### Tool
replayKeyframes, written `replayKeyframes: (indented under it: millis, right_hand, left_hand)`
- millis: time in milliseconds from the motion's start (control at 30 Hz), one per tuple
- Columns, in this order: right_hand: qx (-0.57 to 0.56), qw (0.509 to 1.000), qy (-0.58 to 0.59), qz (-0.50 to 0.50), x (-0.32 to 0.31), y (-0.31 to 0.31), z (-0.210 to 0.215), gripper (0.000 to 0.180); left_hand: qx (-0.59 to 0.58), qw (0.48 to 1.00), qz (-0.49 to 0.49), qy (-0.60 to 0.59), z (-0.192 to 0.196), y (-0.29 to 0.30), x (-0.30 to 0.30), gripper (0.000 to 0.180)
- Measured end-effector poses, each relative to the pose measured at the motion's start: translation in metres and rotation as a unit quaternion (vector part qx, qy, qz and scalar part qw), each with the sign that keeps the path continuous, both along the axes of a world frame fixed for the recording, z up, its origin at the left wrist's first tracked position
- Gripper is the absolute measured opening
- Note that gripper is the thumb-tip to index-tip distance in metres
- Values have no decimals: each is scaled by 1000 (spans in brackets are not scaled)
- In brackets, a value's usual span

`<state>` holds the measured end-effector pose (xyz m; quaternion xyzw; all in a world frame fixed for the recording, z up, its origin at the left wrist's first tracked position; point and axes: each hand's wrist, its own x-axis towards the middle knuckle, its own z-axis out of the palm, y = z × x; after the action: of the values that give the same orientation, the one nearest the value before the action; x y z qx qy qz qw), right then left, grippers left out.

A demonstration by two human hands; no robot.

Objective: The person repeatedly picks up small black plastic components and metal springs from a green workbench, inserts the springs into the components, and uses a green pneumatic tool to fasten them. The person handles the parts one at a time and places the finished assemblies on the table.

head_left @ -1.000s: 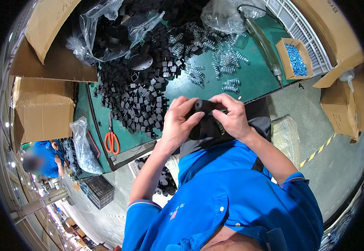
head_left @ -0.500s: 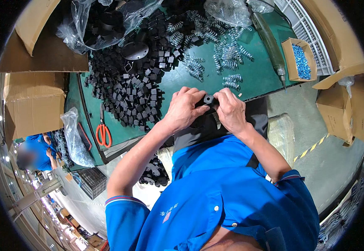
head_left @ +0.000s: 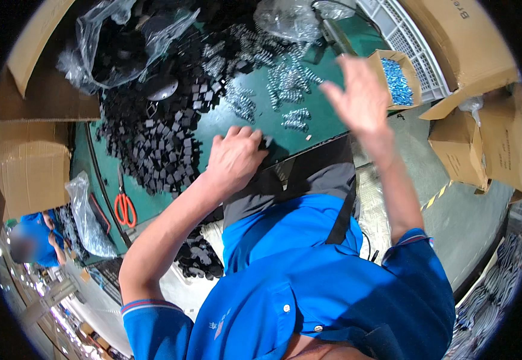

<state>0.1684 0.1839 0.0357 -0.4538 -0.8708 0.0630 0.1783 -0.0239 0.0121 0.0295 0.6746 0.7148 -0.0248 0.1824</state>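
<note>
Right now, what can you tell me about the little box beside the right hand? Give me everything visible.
The little box is brown, open-topped and looks like cardboard. It stands upright near the edge of the green table, beside a pale perforated crate. Many shiny blue pieces, too small to make out singly, lie inside. The blurred right hand is just left of it in the picture; whether they touch, I cannot tell.

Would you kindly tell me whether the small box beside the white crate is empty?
Not empty: the box holds many blue parts.
</note>
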Motion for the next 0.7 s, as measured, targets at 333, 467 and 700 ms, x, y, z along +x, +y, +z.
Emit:
replayKeyframes:
  millis: [333,467,700]
  right_hand:
    - [-112,985,-116,-55,1,87,-37,57]
    - [-236,964,100,-73,6,65,-30,43]
    - [-408,726,548,72,32,20,-3,31]
  left_hand:
    - [69,994,-16,-87,-14,-4,-5,49]
    - [38,995,-26,-91,-12,4,-2,49]
    - [34,999,-15,-15,-14,10,19,45]
